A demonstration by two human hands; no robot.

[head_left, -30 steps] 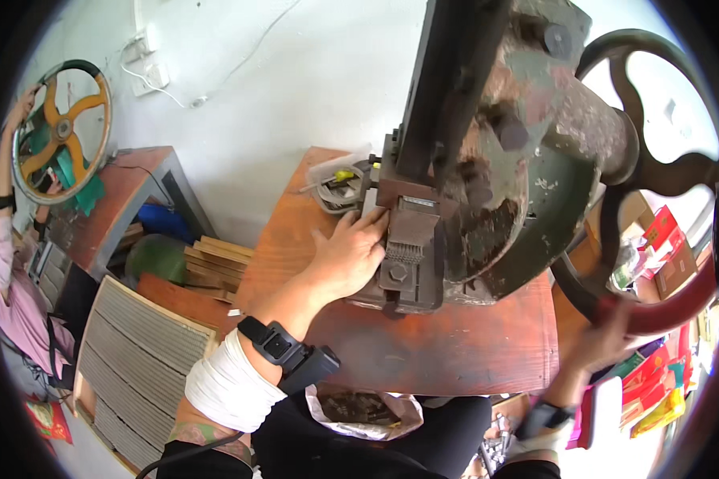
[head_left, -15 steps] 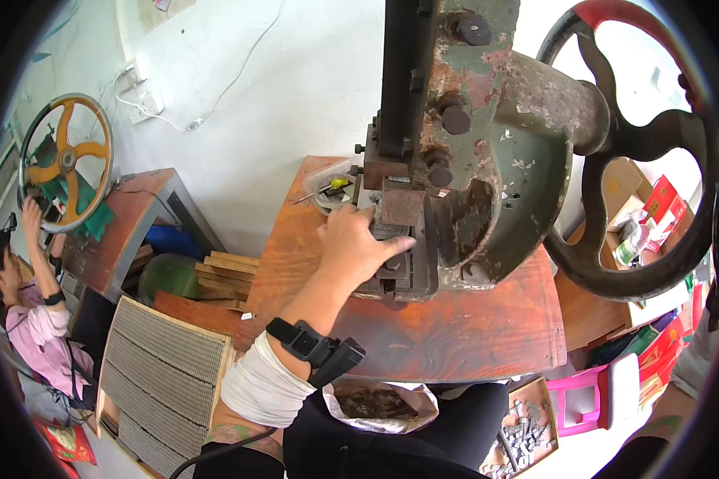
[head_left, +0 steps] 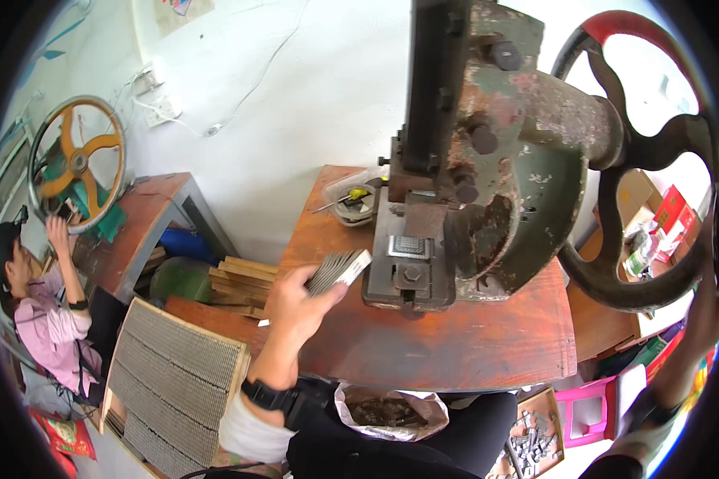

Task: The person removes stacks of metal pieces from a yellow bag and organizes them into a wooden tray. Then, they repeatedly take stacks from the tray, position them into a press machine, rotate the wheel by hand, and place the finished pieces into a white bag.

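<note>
My left hand (head_left: pixel 294 302) is closed round a stack of thin grey metal strips (head_left: pixel 337 271), held above the wooden table just left of the press bed. On the bed of the green, rusty hand press (head_left: pixel 487 144) lies a small, shiny metal piece with a patterned face (head_left: pixel 409 247). Behind it stands a rusty block (head_left: pixel 425 219), and a bolt head (head_left: pixel 410 275) sits in front. Far to the right, my right hand (head_left: pixel 708 267) is by the rim of the large black handwheel (head_left: pixel 595 231); blur and the dark picture edge hide its fingers.
Behind the bed is a clear plastic tub (head_left: pixel 353 209) with a yellow-handled tool. At lower left leans a panel of grey strips in rows (head_left: pixel 176 375). A bag (head_left: pixel 347 415) lies at my lap, a box of metal bits (head_left: pixel 555 435) beside it. Another person (head_left: pixel 52 319) works at a second wheel.
My left hand has drawn back from the press bed, toward me and left, and now shows a stack of metal strips. The patterned piece is uncovered. My right arm has come further into view.
</note>
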